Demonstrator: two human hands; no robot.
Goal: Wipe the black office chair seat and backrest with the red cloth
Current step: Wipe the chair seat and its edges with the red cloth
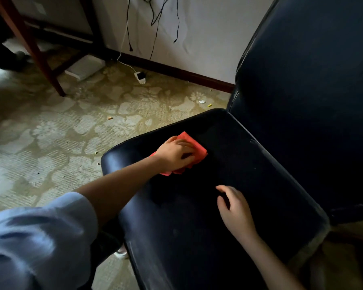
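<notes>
The black office chair seat [249, 164] fills the lower middle of the head view, and its tall backrest [312, 80] rises at the right. My left hand [175, 153] lies on top of the folded red cloth [194, 143], pressing it onto the far left part of the seat with fingers curled over it. Nearer to me, my right hand [235, 208] hovers over or rests on the seat's middle with relaxed fingers, holding nothing. Most of the cloth is hidden under my left hand.
Patterned beige carpet [61, 132] lies left of the chair with small crumbs on it. A wooden furniture leg [40, 59] stands at the back left. Cables hang down the white wall, with a power adapter [140, 77] on the floor.
</notes>
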